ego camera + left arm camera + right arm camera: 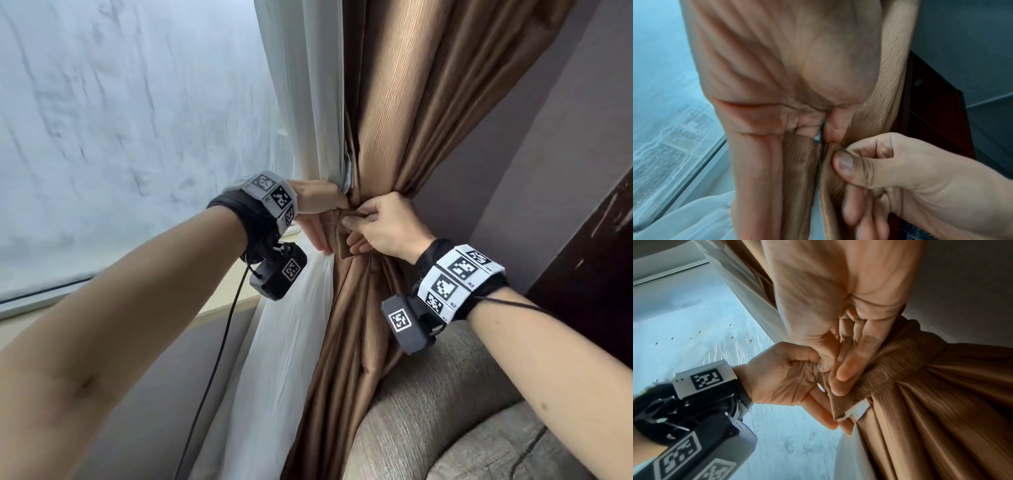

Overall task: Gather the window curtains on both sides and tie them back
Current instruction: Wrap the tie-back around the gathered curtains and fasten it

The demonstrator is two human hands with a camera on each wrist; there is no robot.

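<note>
A brown curtain [404, 120] is bunched into a narrow waist beside a white sheer curtain [301, 85]. A ribbed brown tie-back band [900, 366] wraps round that waist; its free end carries a white tab [858, 408]. My left hand [320, 209] holds the band's end [344, 240] from the window side, thumb curled over it and fingers stretched down behind it. My right hand [380, 222] meets it from the right, its thumb [846, 162] pinching the brown fabric against the fingers. Where the two ends of the band meet is hidden between the hands.
A fogged window pane [120, 137] fills the left, with a pale sill [219, 308] below. A grey upholstered sofa arm [462, 411] sits under my right forearm. Dark wooden furniture [589, 257] stands at the right against a grey wall [513, 171].
</note>
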